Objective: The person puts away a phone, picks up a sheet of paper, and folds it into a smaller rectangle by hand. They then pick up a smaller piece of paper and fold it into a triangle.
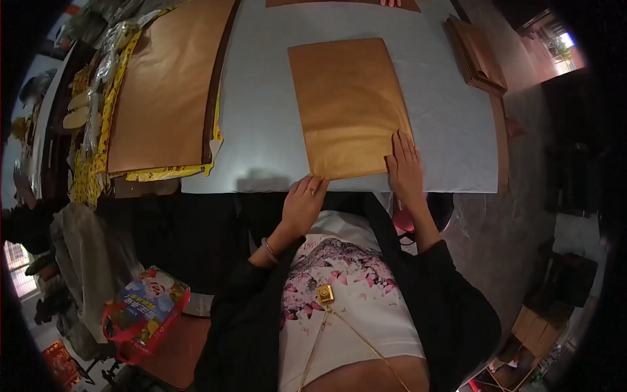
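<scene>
A golden-brown sheet of paper [349,104], seemingly folded, lies on the pale table covering [258,130]. At its lower left corner, near the table's front edge, my left hand [305,199] has its fingertips together on the paper's edge. My right hand [405,163] lies flat at the lower right corner, fingers stretched out over the paper. Whether the left fingers pinch the paper or only press it is hard to see.
A large stack of brown sheets [173,85] on yellow wrapping lies at the left. Folded brown pieces [477,55] rest at the right. Another person's fingers [390,2] touch a brown sheet [326,3] at the far edge. A colourful bag [150,304] stands lower left.
</scene>
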The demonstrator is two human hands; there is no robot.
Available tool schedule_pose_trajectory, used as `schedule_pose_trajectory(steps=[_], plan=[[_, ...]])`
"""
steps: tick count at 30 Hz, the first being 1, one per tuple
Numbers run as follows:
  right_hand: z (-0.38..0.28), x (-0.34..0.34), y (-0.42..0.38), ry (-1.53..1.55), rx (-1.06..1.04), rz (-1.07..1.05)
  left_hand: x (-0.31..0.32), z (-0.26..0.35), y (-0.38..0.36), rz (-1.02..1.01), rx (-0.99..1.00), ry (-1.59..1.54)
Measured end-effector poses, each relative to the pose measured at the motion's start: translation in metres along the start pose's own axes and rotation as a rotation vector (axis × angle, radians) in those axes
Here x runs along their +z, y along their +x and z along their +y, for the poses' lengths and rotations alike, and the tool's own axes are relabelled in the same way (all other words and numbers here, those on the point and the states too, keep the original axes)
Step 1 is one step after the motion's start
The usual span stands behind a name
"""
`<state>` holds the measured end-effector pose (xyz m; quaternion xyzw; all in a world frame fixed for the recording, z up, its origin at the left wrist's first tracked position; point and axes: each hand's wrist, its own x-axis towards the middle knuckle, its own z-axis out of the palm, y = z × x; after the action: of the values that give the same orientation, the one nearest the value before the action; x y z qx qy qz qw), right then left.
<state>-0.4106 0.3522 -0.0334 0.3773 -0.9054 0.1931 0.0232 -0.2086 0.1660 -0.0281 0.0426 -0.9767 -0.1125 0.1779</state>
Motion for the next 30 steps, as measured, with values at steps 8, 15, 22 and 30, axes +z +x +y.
schedule_pose_trajectory(steps=[8, 15, 22, 30], plan=[[-0.001, 0.004, -0.001, -0.057, -0.013, 0.027, -0.005, 0.013, 0.027, 0.018, -0.016, -0.099], [-0.002, 0.002, -0.001, -0.033, 0.010, 0.040, 0.032, 0.039, 0.073, -0.124, 0.267, -0.248], [-0.001, 0.003, -0.001, -0.046, -0.002, 0.064, 0.043, 0.039, 0.072, -0.126, 0.276, -0.325], [0.012, 0.000, 0.032, -0.189, -0.054, 0.078, 0.040, 0.038, 0.075, -0.060, 0.338, -0.284]])
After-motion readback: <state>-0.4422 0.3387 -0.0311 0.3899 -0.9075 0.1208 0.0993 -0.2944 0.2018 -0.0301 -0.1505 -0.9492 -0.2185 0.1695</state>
